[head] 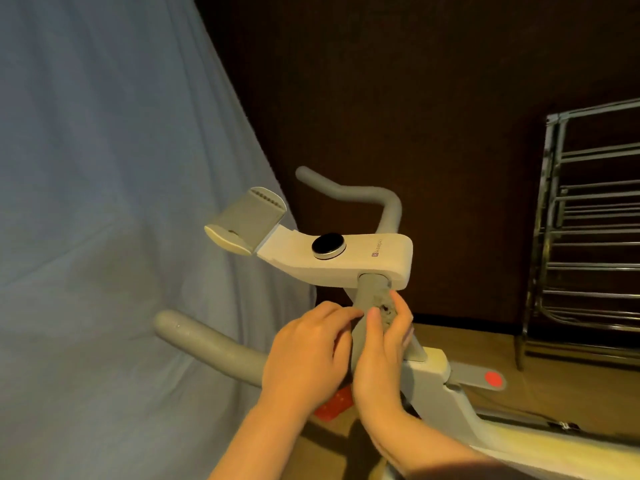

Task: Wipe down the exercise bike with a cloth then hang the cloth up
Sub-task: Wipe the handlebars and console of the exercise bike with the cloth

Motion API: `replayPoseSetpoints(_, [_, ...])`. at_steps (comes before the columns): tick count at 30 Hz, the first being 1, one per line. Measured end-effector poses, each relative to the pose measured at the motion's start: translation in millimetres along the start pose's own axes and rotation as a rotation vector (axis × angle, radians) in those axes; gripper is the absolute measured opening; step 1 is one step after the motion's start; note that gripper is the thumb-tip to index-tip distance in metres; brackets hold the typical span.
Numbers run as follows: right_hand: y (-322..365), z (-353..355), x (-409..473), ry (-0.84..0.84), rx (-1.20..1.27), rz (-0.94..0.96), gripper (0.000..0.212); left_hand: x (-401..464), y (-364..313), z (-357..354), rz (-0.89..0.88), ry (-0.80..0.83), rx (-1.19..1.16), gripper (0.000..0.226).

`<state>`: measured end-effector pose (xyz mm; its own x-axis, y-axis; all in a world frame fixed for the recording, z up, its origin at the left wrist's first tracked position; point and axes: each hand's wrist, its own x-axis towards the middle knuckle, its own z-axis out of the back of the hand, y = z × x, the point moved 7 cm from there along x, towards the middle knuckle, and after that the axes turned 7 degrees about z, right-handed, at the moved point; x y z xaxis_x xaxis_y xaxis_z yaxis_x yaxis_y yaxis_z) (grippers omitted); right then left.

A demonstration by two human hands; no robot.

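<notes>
both hands met on the grey post (370, 306) under the bike's white console (346, 254), at about 6 o'clock from the round black knob (328, 245). the left hand (306, 351) curled its fingers against the post's left side, and the right hand (382, 351) wrapped it from the right, thumb up the front. a grey, speckled patch showed between the right fingers, most likely the cloth (385, 308) wrapped round the post, though it was too close in colour to the post to be sure. holding from both sides probably let the hands press the cloth all round the tube in one pass. the handlebar (207, 344) ran out toward 9 o'clock, another toward 12. a metal rack (588, 237) stood well apart at 3 o'clock, a likely place for hanging the cloth afterwards. a blue sheet (104, 202) hung at 10 o'clock.
</notes>
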<state>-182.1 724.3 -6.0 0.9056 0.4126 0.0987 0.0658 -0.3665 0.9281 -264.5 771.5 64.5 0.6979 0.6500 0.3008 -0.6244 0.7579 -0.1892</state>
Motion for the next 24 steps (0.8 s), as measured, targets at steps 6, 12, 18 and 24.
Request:
replayPoseSetpoints(6, [1.2,-1.6,22.8,-0.106,-0.035,-0.035,0.016,-0.2,-1.2,2.2,-0.045,-0.015,-0.019,0.038])
replayPoseSetpoints(12, [9.9,-1.5,19.4,-0.136,-0.079,0.010,0.016,-2.2,-2.3,5.3,-0.074,-0.032,-0.031,0.039])
replayPoseSetpoints(18, [5.2,-0.5,-6.9,-0.125,-0.110,0.054,0.022,-5.1,-3.9,6.9,-0.088,-0.025,-0.053,0.037])
replayPoseSetpoints(24, [20.6,-5.8,32.4,-0.036,-0.260,-0.008,0.021,-4.0,-3.5,8.6,-0.081,-0.002,-0.056,0.037])
